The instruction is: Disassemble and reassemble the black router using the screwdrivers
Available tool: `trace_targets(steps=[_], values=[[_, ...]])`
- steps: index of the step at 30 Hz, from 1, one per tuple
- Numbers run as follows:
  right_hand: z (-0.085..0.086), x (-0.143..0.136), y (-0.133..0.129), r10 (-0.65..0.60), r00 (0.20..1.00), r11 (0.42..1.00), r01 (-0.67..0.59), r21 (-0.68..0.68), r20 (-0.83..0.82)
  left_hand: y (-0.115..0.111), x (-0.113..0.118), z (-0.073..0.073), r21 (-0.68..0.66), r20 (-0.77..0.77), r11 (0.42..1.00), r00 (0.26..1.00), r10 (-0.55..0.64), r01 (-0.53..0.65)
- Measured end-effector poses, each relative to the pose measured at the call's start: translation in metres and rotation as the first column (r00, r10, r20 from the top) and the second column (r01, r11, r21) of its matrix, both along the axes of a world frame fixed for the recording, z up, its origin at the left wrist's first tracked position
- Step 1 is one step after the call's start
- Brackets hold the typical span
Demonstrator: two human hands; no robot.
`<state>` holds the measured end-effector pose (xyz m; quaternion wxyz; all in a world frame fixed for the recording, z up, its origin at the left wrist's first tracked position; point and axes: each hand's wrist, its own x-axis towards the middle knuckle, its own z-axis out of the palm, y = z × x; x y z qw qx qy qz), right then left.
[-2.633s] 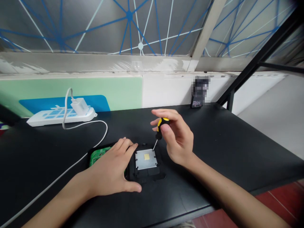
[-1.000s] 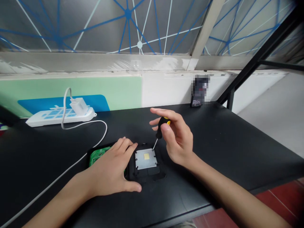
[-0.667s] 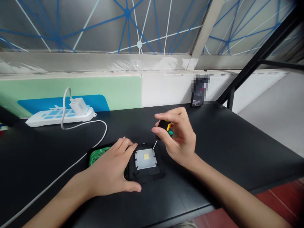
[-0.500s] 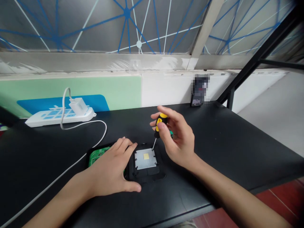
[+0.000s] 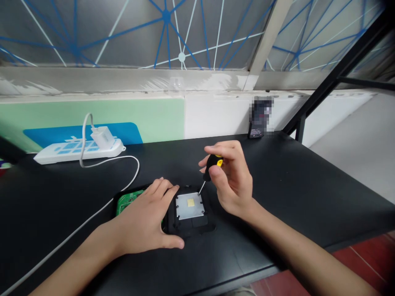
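A black and yellow screwdriver (image 5: 212, 164) is held in the fingers of my right hand (image 5: 236, 181). Its tip meets the upper right corner of a silver metal plate (image 5: 184, 209), which has a small yellowish pad (image 5: 191, 202) at its middle and dark screws around its edges. The plate lies inside a black housing (image 5: 200, 229). My left hand (image 5: 145, 222) rests palm down with fingers spread over the left edge of that housing and over a green circuit board (image 5: 126, 200), covering much of the board.
On the black table (image 5: 293, 185), a white power strip (image 5: 77, 152) with a plugged-in charger (image 5: 103, 137) stands at the back left. Its white cable (image 5: 70, 233) runs to the front left. A phone (image 5: 257, 119) leans on the wall.
The screwdriver handle has turned in my right hand and leans a little further right, with its tip still at the plate's corner. My left hand has stayed in place.
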<state>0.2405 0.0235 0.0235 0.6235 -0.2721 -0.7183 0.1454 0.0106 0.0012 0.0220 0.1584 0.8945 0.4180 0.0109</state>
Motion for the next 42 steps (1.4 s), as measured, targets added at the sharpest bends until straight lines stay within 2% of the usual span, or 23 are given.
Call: trace_targets(steps=[6, 12, 18, 25, 31, 36, 38, 42], values=[[0.0039, 0.0017, 0.0007, -0.09, 0.995, 0.992, 0.085, 0.096, 0.051, -0.0004, -0.0005, -0.0008, 0.008, -0.007, 1.0, 1.0, -0.006, 0.006], [0.004, 0.0001, -0.0058, 0.065, 0.998, 0.998, -0.065, -0.006, -0.003, -0.0002, -0.0016, -0.0021, 0.02, 0.032, 1.0, 0.999, -0.003, 0.002], [0.0025, 0.0019, -0.0049, 0.107, 0.994, 0.994, -0.107, -0.003, -0.014, -0.0004, -0.0003, 0.0003, 0.01, 0.049, 1.0, 0.999, -0.001, 0.0], [0.0027, 0.0011, 0.001, -0.086, 0.994, 0.992, 0.08, 0.101, 0.062, -0.0014, 0.0004, 0.0014, -0.014, 0.0, 1.0, 1.0, 0.007, -0.007], [0.0011, 0.0009, -0.0041, -0.011, 1.0, 0.999, 0.011, -0.048, 0.0, -0.0006, -0.0011, -0.0015, 0.019, 0.019, 1.0, 1.0, -0.005, 0.005], [-0.0006, 0.0025, -0.0046, 0.058, 0.998, 0.998, -0.059, -0.037, -0.032, 0.0, 0.0009, 0.0008, -0.001, -0.01, 1.0, 1.0, -0.004, 0.004], [-0.0006, 0.0026, -0.0037, 0.037, 0.999, 0.999, -0.038, -0.023, -0.029, -0.0002, 0.0011, 0.0008, -0.002, -0.004, 1.0, 1.0, 0.002, -0.002], [0.001, 0.0028, -0.001, -0.087, 0.996, 0.996, 0.086, 0.037, 0.033, -0.0008, 0.0004, -0.0003, -0.001, 0.025, 1.0, 1.0, 0.009, -0.009]])
